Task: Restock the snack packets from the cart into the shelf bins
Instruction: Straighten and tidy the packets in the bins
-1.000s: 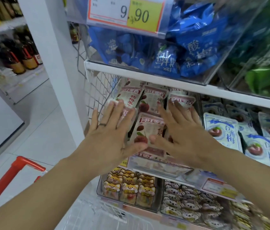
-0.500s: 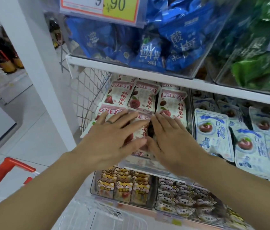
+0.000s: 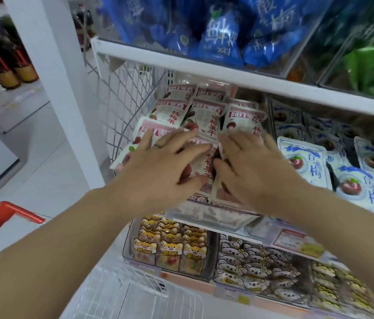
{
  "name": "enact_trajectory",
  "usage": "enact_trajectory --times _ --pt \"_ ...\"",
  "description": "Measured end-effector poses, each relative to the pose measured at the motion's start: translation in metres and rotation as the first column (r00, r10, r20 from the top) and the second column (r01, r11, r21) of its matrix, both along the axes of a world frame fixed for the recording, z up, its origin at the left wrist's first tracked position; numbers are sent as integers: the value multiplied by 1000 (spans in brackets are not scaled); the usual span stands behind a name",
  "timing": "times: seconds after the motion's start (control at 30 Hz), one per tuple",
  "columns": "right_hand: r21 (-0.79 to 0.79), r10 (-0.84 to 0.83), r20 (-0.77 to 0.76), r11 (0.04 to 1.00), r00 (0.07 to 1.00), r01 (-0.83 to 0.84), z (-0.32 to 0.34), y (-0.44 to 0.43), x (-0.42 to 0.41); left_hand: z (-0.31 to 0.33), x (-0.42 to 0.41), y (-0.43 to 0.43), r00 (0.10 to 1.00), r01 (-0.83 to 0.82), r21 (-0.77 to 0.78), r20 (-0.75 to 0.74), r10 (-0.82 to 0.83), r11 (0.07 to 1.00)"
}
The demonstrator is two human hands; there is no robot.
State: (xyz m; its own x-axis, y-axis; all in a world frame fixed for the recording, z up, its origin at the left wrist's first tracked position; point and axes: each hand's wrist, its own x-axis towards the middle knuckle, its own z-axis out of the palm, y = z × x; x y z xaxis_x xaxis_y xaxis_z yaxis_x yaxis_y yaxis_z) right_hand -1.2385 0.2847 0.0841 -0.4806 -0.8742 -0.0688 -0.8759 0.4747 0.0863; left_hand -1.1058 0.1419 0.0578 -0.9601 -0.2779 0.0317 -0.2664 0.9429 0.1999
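My left hand [image 3: 158, 171] and right hand [image 3: 257, 171] lie flat on the red-and-white snack packets [image 3: 204, 120] in the clear bin [image 3: 204, 215] on the middle shelf. My fingers [image 3: 172, 139] are straight and spread, pressing down, gripping nothing. The cart's red handle [image 3: 16, 211] is low on my left.

In the middle bin [image 3: 216, 217], snack packets [image 3: 209, 127] in rows. Right of it, neighbouring packets [image 3: 305, 162]; above, large bags [image 3: 220, 35]; below, small packs [image 3: 170, 247]; lower left, cart handle [image 3: 13, 212].
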Motion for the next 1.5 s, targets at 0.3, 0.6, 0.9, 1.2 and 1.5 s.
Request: enact_trajectory --times 0.3,0.6,0.9,1.2,1.5 --pt "157 -102 126 984 987 82 -4 -30 -71 16 -25 -10 970 -154 8 194 150 988" --pt "138 -104 40 986 994 97 0 -51 -78 7 -27 -8 969 -161 -39 181 166 986" --pt "171 -191 -11 967 982 190 -6 -52 -89 8 -33 -9 975 -134 -34 174 138 990" --pt "-41 10 285 999 959 2 -2 -105 -62 0 -28 -16 992 -100 -63 77 105 993" --pt "-60 -90 99 994 991 96 -4 -112 -59 13 -23 -22 988 -56 -50 141 63 997"
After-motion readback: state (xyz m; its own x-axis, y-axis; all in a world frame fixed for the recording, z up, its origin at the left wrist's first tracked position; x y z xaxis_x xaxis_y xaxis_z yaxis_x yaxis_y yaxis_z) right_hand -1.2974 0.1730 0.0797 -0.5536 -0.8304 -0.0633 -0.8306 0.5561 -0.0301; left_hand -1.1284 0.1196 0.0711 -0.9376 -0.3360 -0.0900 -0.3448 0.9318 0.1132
